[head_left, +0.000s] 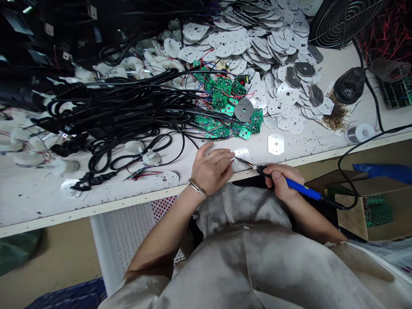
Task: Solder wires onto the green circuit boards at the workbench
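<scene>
While the left hand (212, 168) pins a metal plate (243, 155), the right hand (281, 182), just apart, grips a soldering iron (299, 189), tip (240, 159) at the plate's edge, circuit boards (225, 107) at 12 o'clock.

Matt metal plate (243, 158), glossy blue plastic soldering-iron handle (302, 189).

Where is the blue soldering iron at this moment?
In the head view, the blue-handled soldering iron is in the person's right hand, above the front edge of the workbench, its tip beside the left hand at a white metal plate.
</scene>
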Tool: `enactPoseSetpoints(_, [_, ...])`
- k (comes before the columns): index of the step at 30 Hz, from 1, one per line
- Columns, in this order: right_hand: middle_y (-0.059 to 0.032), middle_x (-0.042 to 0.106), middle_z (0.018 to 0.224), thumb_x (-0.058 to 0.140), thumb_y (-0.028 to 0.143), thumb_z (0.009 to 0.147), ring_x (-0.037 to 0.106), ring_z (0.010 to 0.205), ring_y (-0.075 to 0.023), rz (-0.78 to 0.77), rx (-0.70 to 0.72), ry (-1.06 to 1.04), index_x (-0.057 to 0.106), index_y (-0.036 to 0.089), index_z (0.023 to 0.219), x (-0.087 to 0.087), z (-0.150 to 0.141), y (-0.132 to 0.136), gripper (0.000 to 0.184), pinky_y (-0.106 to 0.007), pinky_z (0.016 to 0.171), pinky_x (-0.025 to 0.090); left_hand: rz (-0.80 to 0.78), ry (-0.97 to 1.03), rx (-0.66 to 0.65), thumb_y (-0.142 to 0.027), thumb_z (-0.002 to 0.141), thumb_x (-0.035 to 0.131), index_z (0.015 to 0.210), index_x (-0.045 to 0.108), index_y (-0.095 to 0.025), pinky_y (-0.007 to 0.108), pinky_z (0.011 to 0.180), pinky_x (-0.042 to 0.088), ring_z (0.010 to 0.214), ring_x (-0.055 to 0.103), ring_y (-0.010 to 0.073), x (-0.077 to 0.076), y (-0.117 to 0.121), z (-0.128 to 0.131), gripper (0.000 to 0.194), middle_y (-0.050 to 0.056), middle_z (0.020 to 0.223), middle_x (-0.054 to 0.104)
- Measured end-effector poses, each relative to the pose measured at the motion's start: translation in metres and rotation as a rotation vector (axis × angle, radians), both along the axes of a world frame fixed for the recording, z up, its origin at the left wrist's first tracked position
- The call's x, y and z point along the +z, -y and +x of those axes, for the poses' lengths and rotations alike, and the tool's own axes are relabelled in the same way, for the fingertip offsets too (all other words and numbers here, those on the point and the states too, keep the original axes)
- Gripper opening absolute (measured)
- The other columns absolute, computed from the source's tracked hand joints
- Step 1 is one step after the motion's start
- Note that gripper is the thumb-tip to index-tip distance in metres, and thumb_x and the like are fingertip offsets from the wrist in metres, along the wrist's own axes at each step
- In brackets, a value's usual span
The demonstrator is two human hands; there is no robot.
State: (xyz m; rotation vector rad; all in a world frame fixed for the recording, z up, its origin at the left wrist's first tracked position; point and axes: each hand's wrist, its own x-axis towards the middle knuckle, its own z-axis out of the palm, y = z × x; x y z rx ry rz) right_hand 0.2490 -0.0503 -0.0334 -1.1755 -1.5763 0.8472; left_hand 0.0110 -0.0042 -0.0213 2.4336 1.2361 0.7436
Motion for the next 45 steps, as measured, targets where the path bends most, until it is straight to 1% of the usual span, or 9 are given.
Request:
enactPoseSetpoints(6, [0.0065, 0.060, 0.051, 0.051, 0.035, 0.094, 0.055, 0.041, -0.0118, 0.017, -0.013, -0.012, 0.070, 0.029, 0.091, 0.000, -0.003, 0.000, 0.020, -0.033, 0.058, 0.056, -0.051, -0.011, 0.002, -0.017, 0.084, 0.053, 0.077, 0.063, -0.022, 0.051, 0.110, 0.034, 0.104, 0.070, 0.0206, 0.000, 0.000, 0.000, 0.013, 0.000, 0.103, 0.076])
enactPoseSetpoints(8, [0.0061, 0.061, 0.053, 0.051, 0.033, 0.093, 0.054, 0.040, -0.0111, 0.030, -0.059, -0.073, 0.070, 0.029, 0.091, -0.001, -0.004, 0.002, 0.019, -0.030, 0.051, 0.053, -0.034, -0.008, -0.003, -0.018, 0.085, 0.053, 0.077, 0.063, -0.022, 0.050, 0.109, 0.034, 0.103, 0.070, 0.0202, 0.000, 0.000, -0.001, 0.013, 0.000, 0.103, 0.076])
enactPoseSetpoints(11, [0.0045, 0.064, 0.059, 0.052, 0.032, 0.093, 0.053, 0.038, -0.0102, 0.029, -0.154, -0.193, 0.070, 0.027, 0.091, -0.004, -0.004, 0.006, 0.019, -0.024, 0.038, 0.043, 0.003, 0.001, -0.023, -0.021, 0.088, 0.053, 0.083, 0.064, -0.022, 0.048, 0.108, 0.034, 0.104, 0.070, 0.0197, 0.000, 0.001, -0.002, 0.012, 0.000, 0.105, 0.076])
enactPoseSetpoints(14, [0.0039, 0.064, 0.058, 0.053, 0.033, 0.092, 0.051, 0.036, -0.0098, 0.026, -0.155, -0.212, 0.071, 0.025, 0.088, -0.006, -0.004, 0.007, 0.020, -0.023, 0.035, 0.039, 0.023, -0.009, -0.026, -0.023, 0.090, 0.053, 0.087, 0.065, -0.021, 0.047, 0.107, 0.035, 0.106, 0.069, 0.0196, 0.001, 0.004, -0.001, 0.012, 0.001, 0.106, 0.075])
enactPoseSetpoints(20, [0.0052, 0.063, 0.057, 0.054, 0.029, 0.092, 0.050, 0.035, -0.0082, 0.058, -0.103, -0.208, 0.071, 0.025, 0.089, -0.008, -0.004, 0.004, 0.019, -0.023, 0.039, 0.043, 0.059, -0.092, 0.001, -0.022, 0.088, 0.052, 0.081, 0.066, -0.021, 0.046, 0.106, 0.036, 0.107, 0.068, 0.0202, 0.000, 0.007, 0.005, 0.015, 0.001, 0.106, 0.075])
enactPoseSetpoints(24, [0.0058, 0.063, 0.057, 0.052, 0.029, 0.093, 0.051, 0.036, -0.0085, 0.033, -0.090, -0.187, 0.071, 0.027, 0.089, -0.008, -0.004, 0.005, 0.020, -0.024, 0.041, 0.044, 0.018, -0.118, 0.006, -0.022, 0.088, 0.051, 0.079, 0.066, -0.022, 0.044, 0.104, 0.039, 0.108, 0.067, 0.0196, 0.002, 0.007, 0.006, 0.017, 0.002, 0.107, 0.074])
enactPoseSetpoints(37, [0.0049, 0.060, 0.052, 0.050, 0.033, 0.094, 0.056, 0.044, -0.0115, 0.005, 0.028, -0.020, 0.070, 0.025, 0.089, 0.001, -0.001, 0.000, 0.022, -0.028, 0.054, 0.053, 0.061, -0.117, 0.046, -0.020, 0.088, 0.051, 0.078, 0.065, -0.019, 0.038, 0.091, 0.049, 0.105, 0.067, 0.0205, 0.003, 0.009, 0.010, 0.017, 0.004, 0.104, 0.074])
enactPoseSetpoints(41, [0.0065, 0.059, 0.052, 0.050, 0.027, 0.094, 0.053, 0.041, -0.0101, 0.063, 0.007, -0.057, 0.070, 0.026, 0.091, 0.003, -0.002, 0.000, 0.020, -0.028, 0.056, 0.052, 0.011, -0.139, 0.072, -0.020, 0.087, 0.051, 0.079, 0.066, -0.020, 0.038, 0.090, 0.049, 0.108, 0.066, 0.0212, 0.004, 0.010, 0.011, 0.017, 0.004, 0.104, 0.074])
enactPoseSetpoints(45, [0.0064, 0.060, 0.054, 0.050, 0.024, 0.093, 0.055, 0.044, -0.0102, 0.060, 0.026, -0.082, 0.069, 0.026, 0.094, 0.002, -0.002, 0.000, 0.019, -0.027, 0.055, 0.051, 0.016, -0.134, 0.074, -0.019, 0.087, 0.051, 0.079, 0.066, -0.019, 0.038, 0.090, 0.049, 0.108, 0.066, 0.0208, 0.004, 0.010, 0.012, 0.017, 0.004, 0.105, 0.073])
